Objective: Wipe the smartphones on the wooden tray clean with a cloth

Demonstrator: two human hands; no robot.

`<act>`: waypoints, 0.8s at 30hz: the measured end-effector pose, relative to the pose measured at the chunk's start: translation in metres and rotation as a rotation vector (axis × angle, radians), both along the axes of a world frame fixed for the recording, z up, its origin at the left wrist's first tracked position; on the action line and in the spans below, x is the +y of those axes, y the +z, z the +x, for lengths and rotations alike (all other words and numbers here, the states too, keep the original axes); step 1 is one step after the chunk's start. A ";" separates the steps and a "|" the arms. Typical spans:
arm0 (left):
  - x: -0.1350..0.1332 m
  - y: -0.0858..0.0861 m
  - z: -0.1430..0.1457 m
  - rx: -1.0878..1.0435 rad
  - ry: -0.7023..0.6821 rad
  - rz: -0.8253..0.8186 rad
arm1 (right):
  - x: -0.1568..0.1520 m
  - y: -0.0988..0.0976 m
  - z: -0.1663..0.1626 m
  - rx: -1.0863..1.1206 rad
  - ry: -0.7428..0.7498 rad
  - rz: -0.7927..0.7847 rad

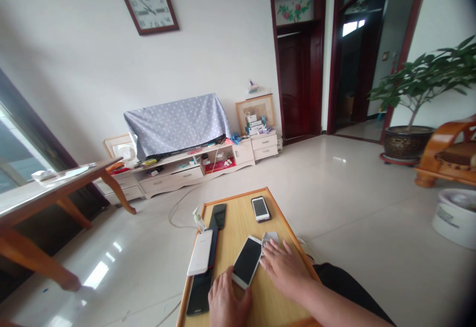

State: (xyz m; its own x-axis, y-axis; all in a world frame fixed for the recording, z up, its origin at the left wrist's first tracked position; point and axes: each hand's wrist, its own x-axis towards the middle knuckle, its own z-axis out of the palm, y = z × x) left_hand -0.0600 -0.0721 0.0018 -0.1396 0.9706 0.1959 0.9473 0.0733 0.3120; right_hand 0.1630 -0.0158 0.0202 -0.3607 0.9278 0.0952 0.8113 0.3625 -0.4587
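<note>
On a small light wooden table [238,223] lie several phones. My left hand [227,302] grips the near end of a white-rimmed phone [246,261] with a dark screen, fingers curled round its bottom edge. My right hand [283,266] lies flat with fingers spread on a small grey cloth [270,238] just right of that phone. A white phone [201,252] lies face down on a long black device [201,290] at the table's left edge. Further back are a black phone [217,215] and a white phone [260,208] with a lit screen. A small bottle [199,219] stands at the left edge.
A TV stand [186,168] with a cloth-covered set [176,124] stands against the far wall. A wooden table [44,193] is at left, a potted plant [412,119] and wooden chair [449,153] at right, a white bucket [455,215] near them. A cable [178,208] trails on the tiled floor.
</note>
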 end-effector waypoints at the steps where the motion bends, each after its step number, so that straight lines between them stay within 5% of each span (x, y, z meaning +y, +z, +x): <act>1: 0.000 0.000 0.000 -0.001 -0.001 0.001 | -0.005 -0.001 -0.002 0.013 0.025 0.007; 11: 0.000 0.002 0.001 0.016 0.014 -0.038 | 0.012 0.008 0.003 0.015 -0.028 -0.029; 20: 0.000 0.004 0.001 0.018 -0.003 -0.073 | -0.040 0.010 -0.022 0.096 0.200 -0.001; 24: 0.000 0.006 0.001 0.035 0.005 -0.065 | -0.034 0.021 -0.020 0.093 0.190 -0.003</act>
State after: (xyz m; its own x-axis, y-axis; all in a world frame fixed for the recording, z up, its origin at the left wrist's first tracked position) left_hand -0.0589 -0.0726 0.0076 -0.1385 0.9807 0.1377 0.9570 0.0967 0.2736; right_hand 0.1432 -0.0501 0.0410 -0.5191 0.8443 0.1333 0.6829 0.5034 -0.5294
